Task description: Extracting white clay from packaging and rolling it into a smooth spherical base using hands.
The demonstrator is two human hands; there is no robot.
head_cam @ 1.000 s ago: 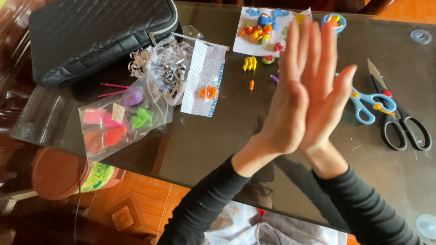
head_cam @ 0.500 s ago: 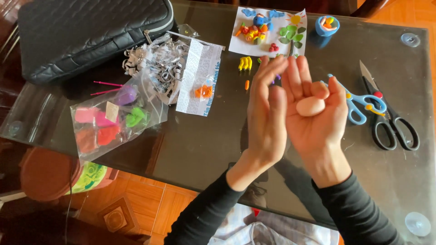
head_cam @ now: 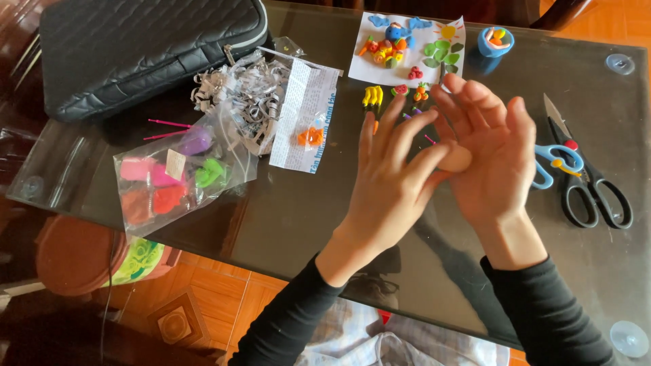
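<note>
A pale beige clay ball (head_cam: 456, 158) sits between my two palms above the dark glass table (head_cam: 285, 217). My left hand (head_cam: 393, 179) lies over it from the left with fingers spread, its fingertips on the ball. My right hand (head_cam: 489, 159) cups the ball from the right, palm up and fingers extended. Both sleeves are black. Just beyond my fingers lie small clay figures: yellow bananas (head_cam: 371, 96) and tiny red and orange fruits (head_cam: 420, 91).
A black quilted case (head_cam: 149, 47) lies far left. A clear bag of coloured clay pieces (head_cam: 176, 179), a packet with an orange clay bit (head_cam: 308, 122) and a clay picture card (head_cam: 407, 47) are behind. Blue scissors (head_cam: 559, 163), black scissors (head_cam: 597, 190) and a blue cup (head_cam: 495, 41) sit right.
My hands were pressed flat together and upright; they have parted and lowered, uncovering the beige ball, and my left fingers now slide across it.
</note>
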